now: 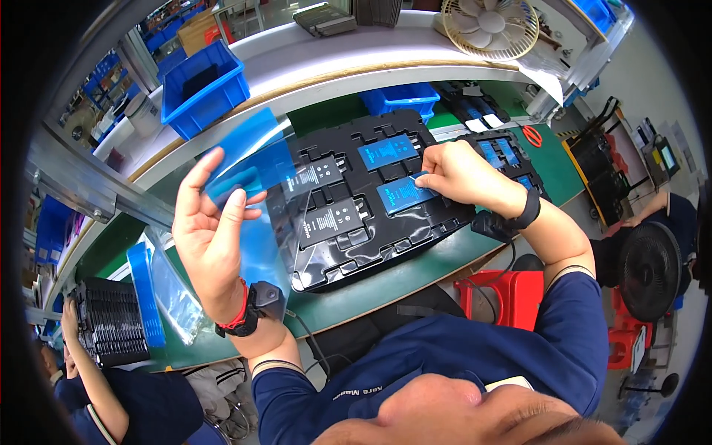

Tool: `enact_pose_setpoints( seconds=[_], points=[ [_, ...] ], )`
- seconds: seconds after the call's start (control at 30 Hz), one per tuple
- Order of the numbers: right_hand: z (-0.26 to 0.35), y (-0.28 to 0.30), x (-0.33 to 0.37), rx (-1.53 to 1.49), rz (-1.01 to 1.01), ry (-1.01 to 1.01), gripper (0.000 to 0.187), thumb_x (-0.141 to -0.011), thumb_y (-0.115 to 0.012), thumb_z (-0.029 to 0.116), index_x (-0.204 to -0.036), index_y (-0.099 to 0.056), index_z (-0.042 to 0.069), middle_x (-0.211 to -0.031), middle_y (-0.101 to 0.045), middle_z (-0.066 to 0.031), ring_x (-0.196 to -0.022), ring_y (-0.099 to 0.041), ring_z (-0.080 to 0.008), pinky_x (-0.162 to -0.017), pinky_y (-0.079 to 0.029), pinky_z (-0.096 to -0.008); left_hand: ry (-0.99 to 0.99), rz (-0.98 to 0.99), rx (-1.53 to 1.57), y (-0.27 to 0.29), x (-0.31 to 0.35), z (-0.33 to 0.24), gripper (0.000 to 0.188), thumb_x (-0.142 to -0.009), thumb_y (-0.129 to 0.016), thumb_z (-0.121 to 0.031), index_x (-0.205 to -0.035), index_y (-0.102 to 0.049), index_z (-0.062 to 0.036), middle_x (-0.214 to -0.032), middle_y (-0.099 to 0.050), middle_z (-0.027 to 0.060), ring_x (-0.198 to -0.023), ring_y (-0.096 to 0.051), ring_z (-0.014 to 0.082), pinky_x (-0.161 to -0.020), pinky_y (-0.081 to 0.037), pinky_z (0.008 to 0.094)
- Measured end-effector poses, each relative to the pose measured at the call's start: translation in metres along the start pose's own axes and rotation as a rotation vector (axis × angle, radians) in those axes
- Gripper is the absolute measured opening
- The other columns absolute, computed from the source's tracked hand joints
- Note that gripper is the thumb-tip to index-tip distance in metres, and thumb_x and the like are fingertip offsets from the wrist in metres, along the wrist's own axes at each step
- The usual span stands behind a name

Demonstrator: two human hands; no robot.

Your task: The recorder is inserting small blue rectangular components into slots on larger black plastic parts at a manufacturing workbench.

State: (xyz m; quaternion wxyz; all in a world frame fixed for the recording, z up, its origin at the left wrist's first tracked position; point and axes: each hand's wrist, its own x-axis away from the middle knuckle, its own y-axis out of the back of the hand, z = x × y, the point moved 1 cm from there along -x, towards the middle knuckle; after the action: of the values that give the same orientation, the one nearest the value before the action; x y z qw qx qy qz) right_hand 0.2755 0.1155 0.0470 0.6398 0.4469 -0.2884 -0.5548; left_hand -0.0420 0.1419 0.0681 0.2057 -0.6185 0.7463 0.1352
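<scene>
Carefully, a worker in a navy shirt bends over a green worktop, a black plastic tray of flat battery packs lying at the centre of the frame. The right hand has its grip pinched closed, thumb against forefinger, on a small white piece at the upper edge of a blue-faced battery; what the piece is remains too small to tell. A second blue-faced battery sits just above it in the tray, while two dark grey batteries, one upper and one lower, fill pockets to their left. At centre left, the left hand holds a translucent blue film between thumb and lower fingers, its forefinger raised apart; the sheet hangs over the tray's left edge. Red-handled scissors lie at right of centre, near another black tray with blue-faced packs. A blue bin stands at upper left and a cream fan at upper right. At lower left, a co-worker's hand rests beside stacked black trays.
</scene>
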Motion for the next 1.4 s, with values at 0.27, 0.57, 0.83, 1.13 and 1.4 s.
enact_pose_setpoints(
  seconds=[0.27,0.57,0.83,1.13,1.4],
  points=[
    [0.072,0.03,-0.009,-0.033,-0.225,0.396,0.038,-0.072,-0.072,0.018,-0.1,-0.053,0.001,-0.088,-0.055,-0.0141,-0.079,-0.056,-0.0297,-0.069,-0.047,-0.0357,-0.018,0.067,0.015,-0.007,0.003,0.01,0.015,-0.086,-0.057,-0.001,-0.101,-0.057,0.0023,-0.091,-0.064,0.0103,-0.078,-0.066,0.0177,-0.062,-0.053,0.0232],
    [0.115,0.004,-0.041,-0.239,-0.355,0.66,0.015,-0.073,-0.071,0.008,-0.084,-0.062,0.002,-0.072,-0.06,-0.0087,-0.069,-0.06,-0.0256,-0.062,-0.048,-0.0328,-0.05,0.072,0.016,-0.006,0.014,0.008,0.01,-0.085,-0.062,-0.007,-0.089,-0.062,0.0022,-0.078,-0.065,0.0066,-0.07,-0.062,0.0097,-0.061,-0.049,0.0201],
    [0.111,0.015,-0.059,-0.831,-0.207,0.462,0.009,-0.084,-0.063,0.011,-0.082,-0.058,0.005,-0.07,-0.055,0.0009,-0.063,-0.051,-0.0078,-0.059,-0.044,-0.0228,-0.235,0.033,-0.223,0.037,0.008,0.005,0.037,-0.086,-0.063,-0.032,-0.092,-0.064,0.0038,-0.079,-0.061,0.0033,-0.069,-0.057,0.0072,-0.059,-0.046,0.0211],
    [0.05,-0.03,-0.112,-0.95,0.254,-0.114,0.017,-0.082,-0.066,0.012,-0.077,-0.054,0.002,-0.058,-0.053,-0.0013,-0.043,-0.051,-0.007,-0.037,-0.044,-0.0204,-0.113,-0.299,-0.007,0.084,0.025,-0.023,0.024,-0.084,-0.056,0.001,-0.107,-0.055,0.0065,-0.089,-0.064,0.0127,-0.078,-0.067,0.0206,-0.063,-0.052,0.0231],
    [0.042,-0.047,-0.115,-0.925,0.385,-0.287,0.014,-0.08,-0.066,0.006,-0.073,-0.055,0.002,-0.059,-0.056,-0.0039,-0.039,-0.049,-0.006,-0.032,-0.04,-0.0198,-0.082,-0.292,-0.001,0.086,0.025,-0.022,0.024,-0.084,-0.056,0.002,-0.108,-0.055,0.0053,-0.089,-0.064,0.0116,-0.077,-0.067,0.0193,-0.061,-0.05,0.0207]
  ],
)
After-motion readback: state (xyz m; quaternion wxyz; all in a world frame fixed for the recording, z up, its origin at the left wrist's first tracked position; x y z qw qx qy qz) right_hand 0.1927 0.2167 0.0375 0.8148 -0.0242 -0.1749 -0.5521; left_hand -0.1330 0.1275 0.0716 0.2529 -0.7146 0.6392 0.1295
